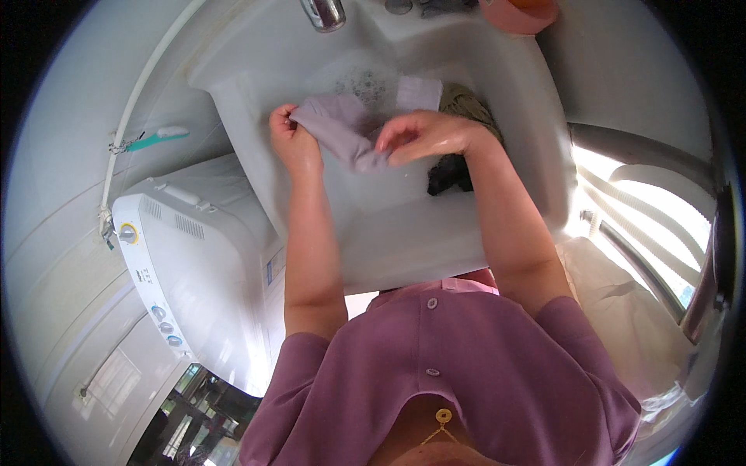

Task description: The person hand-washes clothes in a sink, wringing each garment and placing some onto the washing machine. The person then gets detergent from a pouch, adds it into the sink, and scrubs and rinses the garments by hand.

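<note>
My left hand (297,141) grips one end of a wet, pale lilac cloth (341,131) over the basin of a white sink (396,233). At the cloth's lower right end is my right hand (428,135), blurred, with its fingers curled; whether they hold the fabric is unclear. Soap suds (364,84) float behind the cloth. A white rectangular piece (419,93), its material unclear, lies just beyond my right hand. Olive-brown fabric (466,103) rests at the basin's right side, partly behind my right wrist. Nearer me, a dark cloth (449,175) is partly covered by my forearm.
A metal faucet (324,14) juts over the sink's far edge, and a pink container (518,14) stands at its far right corner. On the left is a white Haier washing machine (215,244). A teal-handled brush (157,138) hangs by a white pipe (137,87). Corrugated hoses (647,215) run at the right.
</note>
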`<state>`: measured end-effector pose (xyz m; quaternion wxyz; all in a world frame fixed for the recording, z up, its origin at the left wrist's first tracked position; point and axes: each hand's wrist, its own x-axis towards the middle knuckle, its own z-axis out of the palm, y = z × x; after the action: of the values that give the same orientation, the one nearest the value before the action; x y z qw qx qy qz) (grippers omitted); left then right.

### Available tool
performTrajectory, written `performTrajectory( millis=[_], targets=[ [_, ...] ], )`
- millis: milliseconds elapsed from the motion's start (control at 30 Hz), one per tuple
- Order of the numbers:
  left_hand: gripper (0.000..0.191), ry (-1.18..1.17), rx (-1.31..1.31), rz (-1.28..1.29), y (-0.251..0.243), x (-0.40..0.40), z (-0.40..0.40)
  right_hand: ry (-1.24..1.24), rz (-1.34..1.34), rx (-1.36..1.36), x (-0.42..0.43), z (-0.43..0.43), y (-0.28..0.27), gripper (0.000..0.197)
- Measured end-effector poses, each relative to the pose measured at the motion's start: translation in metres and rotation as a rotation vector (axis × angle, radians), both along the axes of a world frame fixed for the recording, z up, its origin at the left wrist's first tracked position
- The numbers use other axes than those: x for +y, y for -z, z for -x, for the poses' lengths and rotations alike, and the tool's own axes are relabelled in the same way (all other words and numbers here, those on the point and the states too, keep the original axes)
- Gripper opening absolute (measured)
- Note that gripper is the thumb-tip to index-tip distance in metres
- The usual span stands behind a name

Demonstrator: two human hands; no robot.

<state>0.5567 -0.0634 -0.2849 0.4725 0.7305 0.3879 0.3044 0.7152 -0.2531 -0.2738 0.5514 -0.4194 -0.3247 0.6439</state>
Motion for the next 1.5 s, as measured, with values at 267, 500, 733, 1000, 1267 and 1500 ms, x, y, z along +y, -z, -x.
performTrajectory(
  millis=[267, 500, 733, 1000, 1267, 1500],
  targets=[
    [0.017, -0.028, -0.549, 1.125, -0.016, -0.023, -0.007, 0.317, 0.477, -0.522, 0.015, -0.001, 0.019, 0.044],
    [0.015, 0.23, -0.631, 1.003, -0.015, -0.038, -0.006, 0.387, 0.449, -0.214, 0.019, 0.006, 0.024, 0.087],
    [0.015, 0.44, -0.093, 0.031, -0.034, -0.015, -0.001, 0.408, 0.298, -0.043, 0.016, -0.002, 0.019, 0.058],
    [0.028, 0.176, 0.173, 0.611, -0.007, -0.014, 0.012, 0.632, 0.219, 0.406, 0.011, -0.008, 0.039, 0.056],
    [0.036, 0.192, -0.291, 0.715, -0.006, -0.047, -0.007, 0.658, 0.226, 0.224, 0.007, -0.011, 0.015, 0.034],
    [0.033, 0.193, -0.31, 0.514, -0.019, -0.03, 0.002, 0.571, -0.083, -0.327, 0.004, -0.013, 0.009, 0.016]
  ],
)
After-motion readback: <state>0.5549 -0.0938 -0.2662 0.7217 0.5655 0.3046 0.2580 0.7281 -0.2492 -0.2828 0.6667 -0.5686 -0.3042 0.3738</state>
